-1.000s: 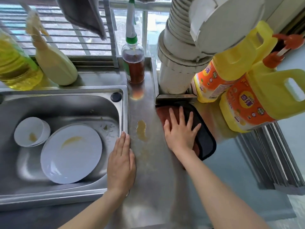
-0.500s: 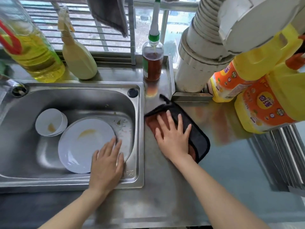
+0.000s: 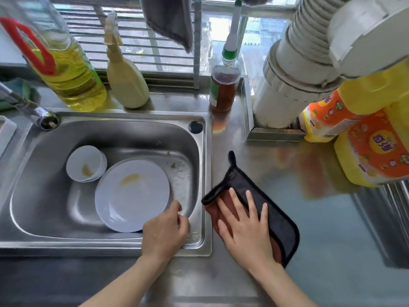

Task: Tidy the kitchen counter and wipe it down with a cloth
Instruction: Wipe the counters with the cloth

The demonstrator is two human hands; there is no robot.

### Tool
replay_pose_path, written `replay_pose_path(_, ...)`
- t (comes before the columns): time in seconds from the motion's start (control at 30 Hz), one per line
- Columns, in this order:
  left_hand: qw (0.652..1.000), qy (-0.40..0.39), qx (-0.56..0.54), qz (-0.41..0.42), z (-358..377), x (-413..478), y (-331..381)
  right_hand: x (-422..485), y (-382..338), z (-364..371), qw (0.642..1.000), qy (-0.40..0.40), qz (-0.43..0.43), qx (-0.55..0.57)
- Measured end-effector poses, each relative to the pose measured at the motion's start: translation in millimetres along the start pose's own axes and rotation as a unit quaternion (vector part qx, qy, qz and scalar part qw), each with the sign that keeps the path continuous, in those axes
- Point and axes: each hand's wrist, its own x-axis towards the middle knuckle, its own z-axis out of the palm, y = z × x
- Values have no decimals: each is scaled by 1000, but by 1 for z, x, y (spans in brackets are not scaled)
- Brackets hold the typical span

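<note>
A brown cloth with a black border (image 3: 274,209) lies flat on the steel counter (image 3: 332,229) just right of the sink. My right hand (image 3: 245,227) presses on it with straight, spread fingers. My left hand (image 3: 164,233) rests on the sink's front right rim with its fingers curled over the edge, beside a white plate (image 3: 130,193). The plate carries a yellow smear and lies in the sink (image 3: 110,138) next to a white bowl (image 3: 85,162).
Along the back stand an oil bottle (image 3: 66,69), a cream spray bottle (image 3: 126,80) and a brown sauce bottle (image 3: 223,85). A white duct pipe (image 3: 285,85) and two yellow jugs (image 3: 371,142) crowd the right. A tap (image 3: 26,105) reaches in at left. A grey cloth (image 3: 170,18) hangs above.
My right hand has slid the cloth left and toward me, over the spot where a yellow stain showed. My left hand moved from the counter to the sink rim and curled its fingers.
</note>
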Motion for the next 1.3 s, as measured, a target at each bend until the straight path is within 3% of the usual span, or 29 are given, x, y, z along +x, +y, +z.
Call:
replay_pose_path(0.1, 1000, 11, -1, 4, 2, 0, -1, 46, 12, -7, 1000, 3, -12, -1)
replay_pose_path(0.2, 1000, 21, 4, 12, 4, 0, -3, 102, 18, -15, 999, 5, 35, 26)
replay_pose_path(0.33, 999, 30, 6, 16, 4, 0, -3, 132, 12, -15, 993, 64, 49, 85)
replay_pose_path(0.5, 999, 30, -25, 15, -4, -3, 1, 67, 3, 1, 985, 104, -34, 131)
replay_pose_path(0.67, 988, 39, -149, -17, -16, -7, 0, -10, -16, 12, 972, 111, -7, 208)
replay_pose_path(0.73, 979, 57, -194, -27, -24, -15, -11, -36, -28, 5, 946, 140, 49, 288)
replay_pose_path(0.87, 964, 98, -245, -20, -46, -54, -46, -65, -64, -34, 839, 183, 186, 478)
replay_pose_path(0.93, 961, 98, -258, -10, -57, -75, -63, -65, -89, -33, 857, 162, 131, 471)
replay_pose_path(0.97, 960, 92, -263, -5, -62, -83, -70, -62, -103, -29, 894, 120, 96, 421)
replay_pose_path(1.03, 957, 81, -279, 1, -72, -96, -82, -57, -119, -5, 975, 26, 71, 208)
replay_pose_path(1.07, 954, 79, -289, 2, -77, -100, -88, -53, -124, 3, 988, 1, 80, 129)
replay_pose_path(1.17, 947, 88, -309, 6, -90, -108, -102, -54, -145, 15, 989, -3, 122, 78)
replay_pose_path(1.3, 944, 94, -315, -1, -99, -113, -121, -63, -192, 27, 998, -7, 43, 44)
